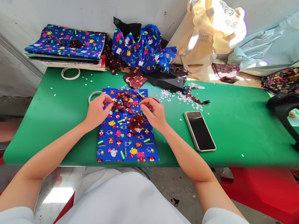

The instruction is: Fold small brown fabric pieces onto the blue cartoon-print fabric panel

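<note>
A blue cartoon-print cloth [126, 146] lies flat in front of me at the table's edge. Two loose heaps of small brown patterned fabric scraps [136, 123] rest on it. My left hand [101, 109] is closed in a pinch at the left side of the upper heap; what its fingertips hold is too small to make out. On the opposite side, my right hand [154, 112] also pinches, just above the lower heap, its contents hidden. Scissors [139, 93] with red handles lie right behind the right hand's fingers, partly covered by them.
A white-cased phone [200, 131] lies to the right on the green table [238, 124]. White paper bits [167, 95] are scattered behind. Tape rings [70, 73], stacked books under folded cloth [65, 43], crumpled blue cloth [142, 51], brown fabric [135, 78] and bags [198, 40] line the back.
</note>
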A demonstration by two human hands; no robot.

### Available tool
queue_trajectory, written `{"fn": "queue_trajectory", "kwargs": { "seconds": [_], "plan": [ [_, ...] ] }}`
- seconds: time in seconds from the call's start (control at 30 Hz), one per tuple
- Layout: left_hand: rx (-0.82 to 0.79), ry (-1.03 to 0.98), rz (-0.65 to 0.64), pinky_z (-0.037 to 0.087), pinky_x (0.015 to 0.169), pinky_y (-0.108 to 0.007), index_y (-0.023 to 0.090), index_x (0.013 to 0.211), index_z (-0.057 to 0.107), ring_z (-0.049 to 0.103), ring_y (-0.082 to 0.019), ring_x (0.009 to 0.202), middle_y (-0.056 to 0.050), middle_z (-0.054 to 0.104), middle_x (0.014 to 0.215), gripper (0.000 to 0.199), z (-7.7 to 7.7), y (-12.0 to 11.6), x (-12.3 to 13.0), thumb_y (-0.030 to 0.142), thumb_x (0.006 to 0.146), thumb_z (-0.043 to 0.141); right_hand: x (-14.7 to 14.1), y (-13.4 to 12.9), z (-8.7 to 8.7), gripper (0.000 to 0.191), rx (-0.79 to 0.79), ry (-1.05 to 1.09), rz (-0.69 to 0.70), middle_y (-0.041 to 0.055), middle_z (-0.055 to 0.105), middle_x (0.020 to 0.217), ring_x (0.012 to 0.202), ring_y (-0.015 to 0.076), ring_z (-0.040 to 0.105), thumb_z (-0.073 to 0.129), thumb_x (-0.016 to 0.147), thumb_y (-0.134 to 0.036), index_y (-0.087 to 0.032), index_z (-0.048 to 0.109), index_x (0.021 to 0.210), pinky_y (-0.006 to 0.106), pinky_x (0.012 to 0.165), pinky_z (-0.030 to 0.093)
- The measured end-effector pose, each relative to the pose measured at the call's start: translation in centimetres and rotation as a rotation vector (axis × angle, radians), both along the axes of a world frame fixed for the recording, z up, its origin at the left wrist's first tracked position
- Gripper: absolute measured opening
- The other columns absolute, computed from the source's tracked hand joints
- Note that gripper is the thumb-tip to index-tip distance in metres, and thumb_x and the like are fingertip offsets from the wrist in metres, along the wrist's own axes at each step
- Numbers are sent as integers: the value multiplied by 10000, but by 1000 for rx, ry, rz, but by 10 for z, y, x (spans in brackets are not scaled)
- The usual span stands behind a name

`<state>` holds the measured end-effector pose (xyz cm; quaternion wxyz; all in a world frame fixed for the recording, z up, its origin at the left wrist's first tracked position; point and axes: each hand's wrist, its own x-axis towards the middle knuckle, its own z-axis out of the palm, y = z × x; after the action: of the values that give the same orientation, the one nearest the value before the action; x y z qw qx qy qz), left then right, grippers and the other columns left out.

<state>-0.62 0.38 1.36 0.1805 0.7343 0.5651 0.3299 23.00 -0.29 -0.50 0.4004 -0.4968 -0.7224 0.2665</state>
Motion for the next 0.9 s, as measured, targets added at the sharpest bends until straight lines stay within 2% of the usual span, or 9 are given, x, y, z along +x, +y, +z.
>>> {"fn": "queue_trajectory", "kwargs": {
  "seconds": [0.13,0.23,0.4,0.67,0.8,0.9],
  "plan": [
    [-3,123,-4,457,705,-260,174,874,549,577,-137,751,-12,641,842,67,-5,7,-7,199,816,525,12,13,-5,65,93,-456,-123,76,596,840,811,226,550,464,805,-199,-193,494,862,390,781,460],
    [6,198,-47,457,724,-279,171,919,548,584,-172,838,-33,651,865,101,-9,8,-9,192,832,503,14,16,-7,101,53,-614,-165,113,576,935,867,255,530,464,777,-191,-189,457,878,409,786,459],
    [74,287,-77,448,783,-298,177,899,568,580,-181,860,-28,665,842,88,-10,9,-10,186,848,497,13,15,-4,99,-10,-626,-221,106,568,951,870,251,524,406,804,-192,-195,433,899,397,757,456],
    [123,377,-18,435,774,-325,190,873,576,568,-204,838,-36,658,846,83,-2,9,-12,221,843,504,22,17,-10,153,-52,-678,-293,115,579,949,855,266,520,437,767,-203,-192,437,920,374,672,442],
    [127,493,42,423,783,-383,163,953,562,560,-273,918,-103,644,953,170,-1,7,-12,225,809,498,25,19,-16,119,-137,-637,-287,107,600,881,782,261,541,463,783,-250,-206,436,890,348,586,429],
    [87,594,70,422,767,-420,129,965,554,551,-329,945,-160,620,953,235,-3,6,-13,216,751,515,27,20,-19,123,-136,-614,-263,121,608,896,788,267,561,463,802,-278,-200,449,895,357,593,441]
  ]
}}
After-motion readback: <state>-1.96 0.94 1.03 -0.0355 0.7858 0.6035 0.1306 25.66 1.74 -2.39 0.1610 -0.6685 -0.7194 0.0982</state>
